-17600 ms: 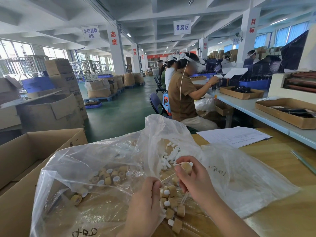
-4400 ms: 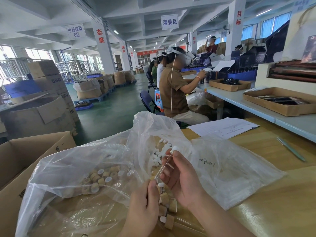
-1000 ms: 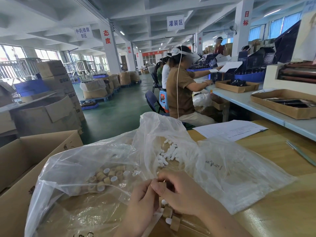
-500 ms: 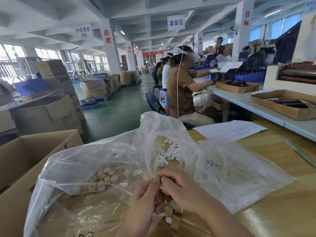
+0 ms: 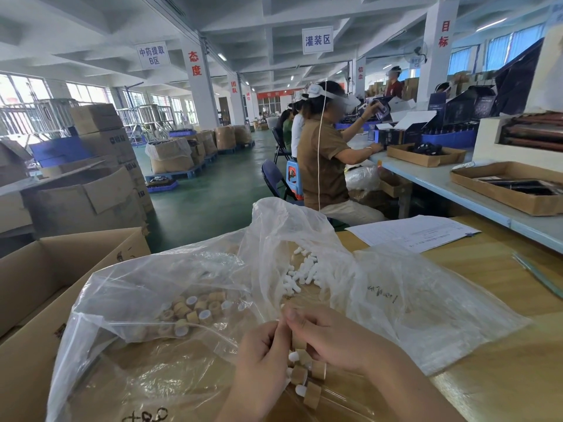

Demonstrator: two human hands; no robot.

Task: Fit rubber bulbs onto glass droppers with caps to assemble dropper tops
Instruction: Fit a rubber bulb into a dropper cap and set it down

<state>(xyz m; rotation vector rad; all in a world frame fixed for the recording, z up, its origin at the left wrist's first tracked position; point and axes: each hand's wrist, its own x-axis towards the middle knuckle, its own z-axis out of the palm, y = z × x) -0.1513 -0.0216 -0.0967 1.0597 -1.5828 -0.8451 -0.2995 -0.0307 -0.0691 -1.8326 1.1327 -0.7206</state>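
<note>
My left hand (image 5: 262, 357) and my right hand (image 5: 332, 336) meet at the bottom centre, fingers curled together around a tan dropper cap (image 5: 298, 341) pinched between them. The glass tube is hidden by my fingers. Below them lie finished dropper tops (image 5: 307, 382) with white bulbs on tan caps. A heap of loose white rubber bulbs (image 5: 301, 274) sits in a clear plastic bag (image 5: 426, 303) just beyond my hands. Tan caps (image 5: 195, 310) lie in another clear bag (image 5: 137, 300) to the left.
An open cardboard box (image 5: 39, 269) stands at the left under the bags. A paper sheet (image 5: 411, 233) and a thin green pen (image 5: 539, 274) lie on the wooden table (image 5: 502, 376). Other workers (image 5: 323, 166) sit at a long bench ahead.
My hands have stayed pressed together on the cap, shifting only slightly. The worker ahead has raised an arm with a dark item.
</note>
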